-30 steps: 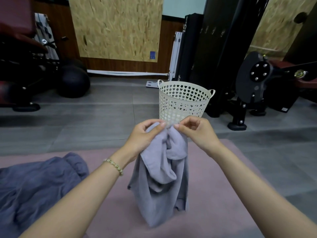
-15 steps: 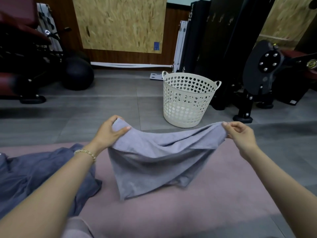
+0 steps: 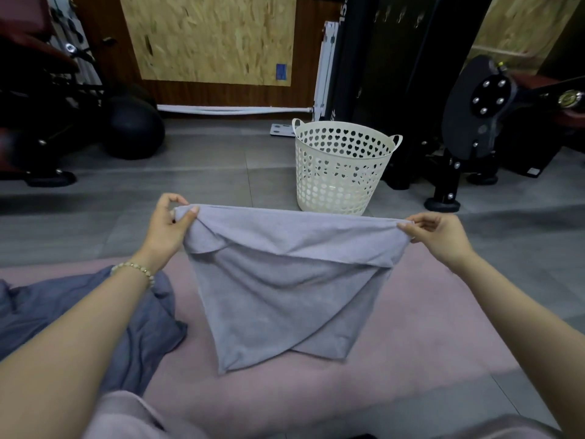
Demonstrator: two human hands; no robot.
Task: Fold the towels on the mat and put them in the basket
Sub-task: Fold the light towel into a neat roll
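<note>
Two hands pinching towel (image 3: pixel 285 280) corners, left (image 3: pixel 167 223), right (image 3: pixel 440 236), basket (image 3: pixel 342 172) sitting upper center, mat (image 3: pixel 411 343) underneath

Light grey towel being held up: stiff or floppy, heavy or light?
Probably floppy: the light grey towel drapes in soft folds between the left hand and right hand. Likely light, since fingertip pinches alone hold it up.

A towel (image 3: pixel 285 280) hangs over the mat (image 3: pixel 395 359), stretched between two hands. A second towel (image 3: pixel 142 327) lies at its left. The basket (image 3: pixel 343 167) stands on the floor (image 3: pixel 190 185) behind.
</note>
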